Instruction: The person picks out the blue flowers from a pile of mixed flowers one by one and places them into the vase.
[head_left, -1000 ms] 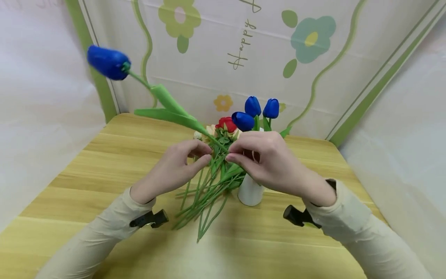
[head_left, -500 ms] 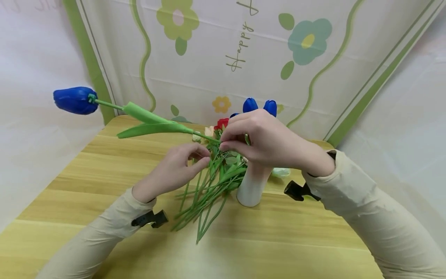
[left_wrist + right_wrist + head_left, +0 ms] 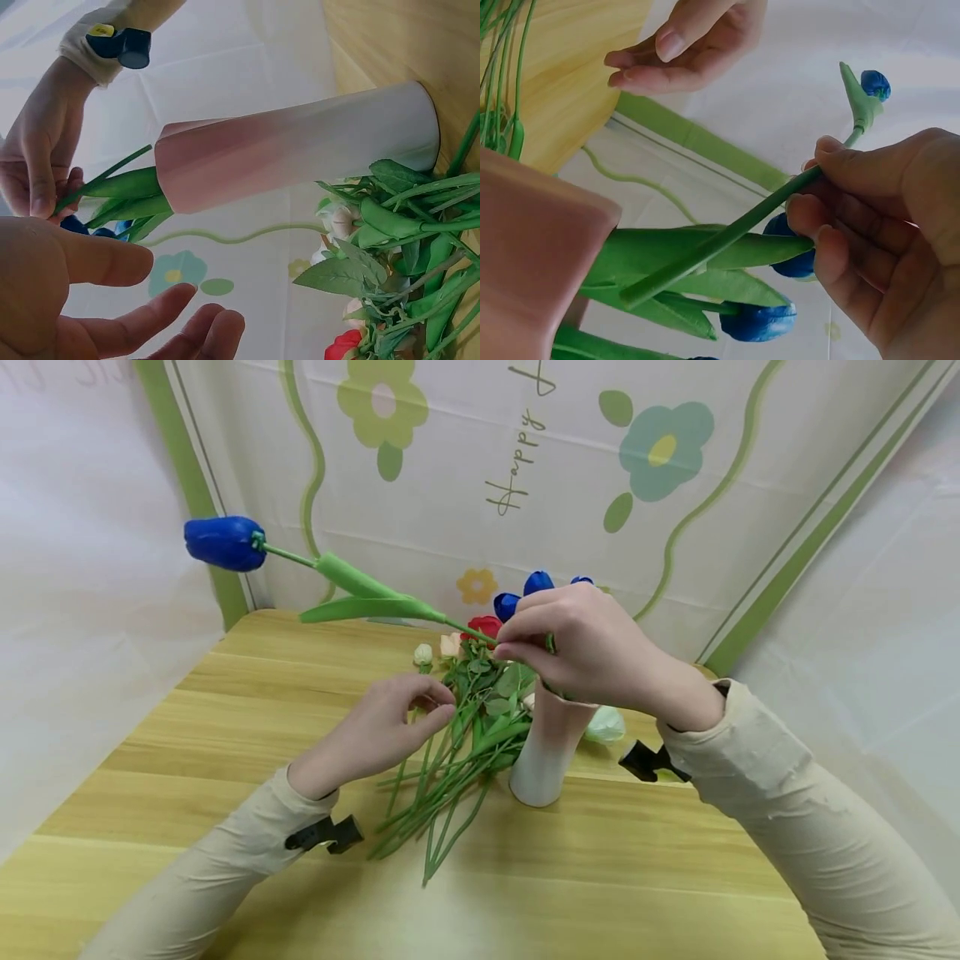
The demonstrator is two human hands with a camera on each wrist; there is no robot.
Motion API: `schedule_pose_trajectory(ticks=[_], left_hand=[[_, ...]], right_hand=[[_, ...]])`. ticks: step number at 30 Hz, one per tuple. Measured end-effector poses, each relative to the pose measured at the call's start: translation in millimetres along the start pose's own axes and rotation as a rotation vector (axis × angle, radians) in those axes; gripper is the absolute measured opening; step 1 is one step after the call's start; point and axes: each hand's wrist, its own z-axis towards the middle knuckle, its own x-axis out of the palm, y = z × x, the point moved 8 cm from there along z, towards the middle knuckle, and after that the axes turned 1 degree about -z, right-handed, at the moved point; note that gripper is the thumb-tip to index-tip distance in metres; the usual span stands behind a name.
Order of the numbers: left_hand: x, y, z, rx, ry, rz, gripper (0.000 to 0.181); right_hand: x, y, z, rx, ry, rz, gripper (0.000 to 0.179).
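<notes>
My right hand (image 3: 588, 647) pinches the stem of a blue tulip (image 3: 225, 543) between thumb and fingertips, above the vase. The bloom points left, and the cut stem end (image 3: 641, 289) slants toward the vase mouth in the right wrist view. The vase (image 3: 551, 752), pink at the top and white below, stands upright on the table. Several blue tulips (image 3: 757, 321) stand in it, partly hidden behind my right hand in the head view. My left hand (image 3: 375, 727) hovers beside the loose stems, fingers relaxed and holding nothing.
A pile of loose flowers with long green stems (image 3: 450, 785) lies left of the vase, including a red rose (image 3: 482, 627) and a cream bud (image 3: 422, 654). A pale green bloom (image 3: 605, 724) lies right of the vase. A printed cloth (image 3: 450, 510) hangs behind the wooden table (image 3: 225, 727).
My right hand has risen and brought the blue tulip over the vase; its bloom swung down to the left, then back up to the right. My left hand has hardly moved.
</notes>
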Motion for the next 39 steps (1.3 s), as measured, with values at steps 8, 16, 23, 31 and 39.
schedule_pose_trajectory(ticks=[8,16,23,31,39], left_hand=[[1.3,1.0,-0.7,-0.011,0.016,0.015,0.010],[4.2,3.1,-0.1,-0.018,0.041,0.025,0.011],[6.2,4.3,-0.4,-0.001,0.043,0.004,0.011],[6.4,8.1,-1.8,-0.044,0.068,0.008,0.012],[8.7,8.1,-2.0,-0.035,0.074,0.007,0.012]], right_hand=[[-10,0,-14.9,-0.003,-0.097,-0.012,0.005],[-14,-2,-45.3,0.064,-0.217,0.024,0.012],[-18,-13,-75.8,0.196,-0.432,-0.026,0.010],[-6,-31,-104.8,0.374,-0.490,-0.047,0.009],[2,-39,-135.0,0.534,-0.550,-0.051,0.012]])
